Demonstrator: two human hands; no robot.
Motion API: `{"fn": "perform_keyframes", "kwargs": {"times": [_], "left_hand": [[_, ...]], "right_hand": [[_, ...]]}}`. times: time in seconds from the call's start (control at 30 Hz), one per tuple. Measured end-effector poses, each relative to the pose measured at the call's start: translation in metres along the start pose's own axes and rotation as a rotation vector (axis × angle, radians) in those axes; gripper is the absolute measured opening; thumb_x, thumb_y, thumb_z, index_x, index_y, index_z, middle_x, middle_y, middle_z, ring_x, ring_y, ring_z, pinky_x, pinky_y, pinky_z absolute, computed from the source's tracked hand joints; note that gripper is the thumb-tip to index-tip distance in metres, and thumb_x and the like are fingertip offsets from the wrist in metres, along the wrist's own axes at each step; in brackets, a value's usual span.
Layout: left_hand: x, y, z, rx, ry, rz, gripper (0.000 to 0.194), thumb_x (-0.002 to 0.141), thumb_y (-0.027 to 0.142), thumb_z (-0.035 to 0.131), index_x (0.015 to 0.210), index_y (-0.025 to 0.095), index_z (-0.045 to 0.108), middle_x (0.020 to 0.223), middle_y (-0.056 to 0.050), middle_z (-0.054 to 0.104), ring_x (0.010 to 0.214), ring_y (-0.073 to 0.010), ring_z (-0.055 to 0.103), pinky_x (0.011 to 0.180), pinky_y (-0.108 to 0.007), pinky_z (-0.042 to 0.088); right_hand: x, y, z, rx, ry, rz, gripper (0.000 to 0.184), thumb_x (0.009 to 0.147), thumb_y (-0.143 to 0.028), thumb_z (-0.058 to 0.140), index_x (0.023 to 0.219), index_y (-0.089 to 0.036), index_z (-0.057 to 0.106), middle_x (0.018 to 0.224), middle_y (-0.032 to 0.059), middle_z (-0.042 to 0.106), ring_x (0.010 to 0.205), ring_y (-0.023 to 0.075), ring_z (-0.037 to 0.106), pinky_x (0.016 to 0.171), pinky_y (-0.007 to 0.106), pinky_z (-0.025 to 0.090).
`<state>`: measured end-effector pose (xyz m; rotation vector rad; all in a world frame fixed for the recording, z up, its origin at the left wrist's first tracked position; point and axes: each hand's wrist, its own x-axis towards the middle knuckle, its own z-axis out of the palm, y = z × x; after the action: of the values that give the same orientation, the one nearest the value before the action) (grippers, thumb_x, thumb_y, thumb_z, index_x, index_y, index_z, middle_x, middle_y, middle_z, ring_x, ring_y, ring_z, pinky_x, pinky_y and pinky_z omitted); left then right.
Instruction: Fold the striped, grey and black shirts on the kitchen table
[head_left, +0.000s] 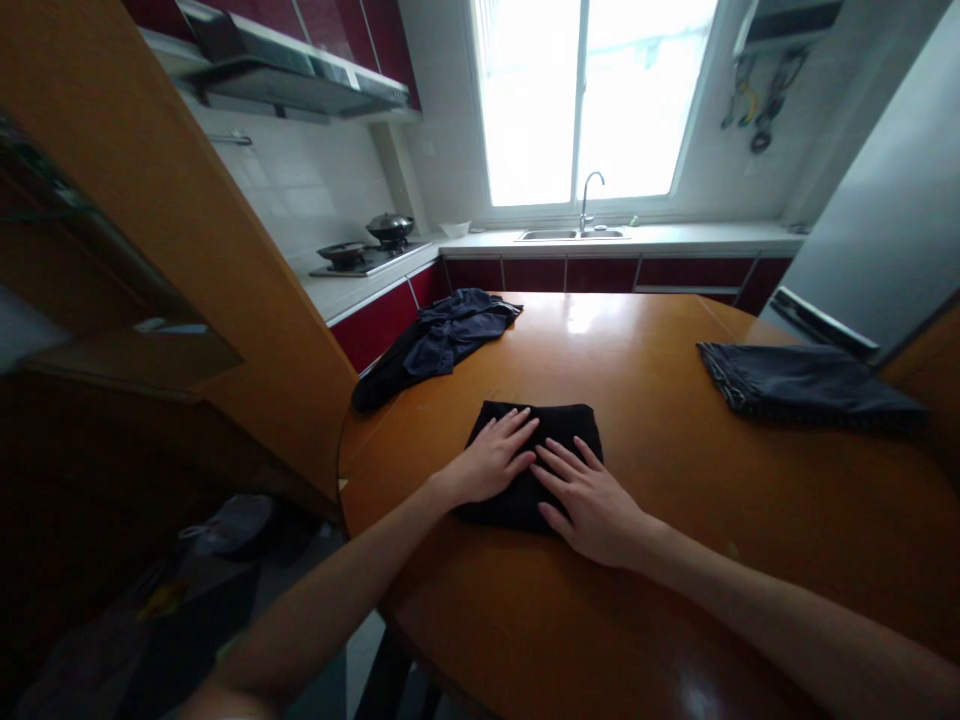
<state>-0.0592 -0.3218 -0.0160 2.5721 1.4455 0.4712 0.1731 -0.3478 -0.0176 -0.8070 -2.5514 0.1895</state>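
A small black folded cloth (559,423) lies on the round wooden table (645,440) near its front left edge. My left hand (491,462) rests flat on the cloth's left half, fingers stretched out. My right hand (589,497) lies flat on its near right part, fingers spread and pointing up-left. The fingertips of the two hands almost meet over the middle of the cloth. Neither hand grips anything.
A crumpled dark blue garment (435,345) hangs over the table's far left edge. A folded dark grey garment (802,385) lies at the right. Behind are a counter with a sink (574,233), a stove with pans (371,245), and a wooden cabinet (150,240) at left.
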Motion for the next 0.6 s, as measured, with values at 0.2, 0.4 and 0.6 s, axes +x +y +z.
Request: {"fn": "perform_keyframes", "kwargs": {"times": [0.2, 0.4, 0.6], "left_hand": [[-0.037, 0.02, 0.002, 0.078, -0.167, -0.039, 0.062, 0.105, 0.053, 0.032, 0.159, 0.021, 0.028, 0.166, -0.009, 0.022, 0.154, -0.0266, 0.015, 0.123, -0.052, 0.018], [-0.064, 0.056, -0.008, 0.167, -0.146, 0.115, 0.061, 0.106, 0.045, 0.038, 0.16, 0.024, 0.02, 0.167, -0.006, 0.019, 0.155, -0.024, 0.012, 0.125, -0.049, 0.014], [-0.063, 0.078, 0.005, 0.179, -0.145, 0.258, 0.075, 0.098, 0.041, 0.057, 0.16, 0.023, 0.021, 0.165, -0.008, 0.024, 0.154, -0.0269, 0.017, 0.125, -0.05, 0.016]], "right_hand": [[-0.035, 0.001, 0.012, -0.104, -0.036, 0.043, 0.061, 0.095, -0.026, 0.049, 0.154, -0.013, 0.039, 0.158, 0.0136, 0.038, 0.149, 0.0266, 0.03, 0.123, 0.052, 0.021], [-0.044, -0.012, 0.005, -0.152, 0.009, 0.093, 0.049, 0.099, -0.028, 0.045, 0.143, -0.009, 0.054, 0.152, 0.0166, 0.048, 0.145, 0.0276, 0.039, 0.12, 0.049, 0.031], [0.02, 0.031, 0.001, -0.079, 0.004, 0.196, 0.054, 0.101, -0.032, 0.043, 0.15, -0.009, 0.044, 0.161, 0.0169, 0.033, 0.151, 0.0294, 0.024, 0.122, 0.055, 0.018]]}}
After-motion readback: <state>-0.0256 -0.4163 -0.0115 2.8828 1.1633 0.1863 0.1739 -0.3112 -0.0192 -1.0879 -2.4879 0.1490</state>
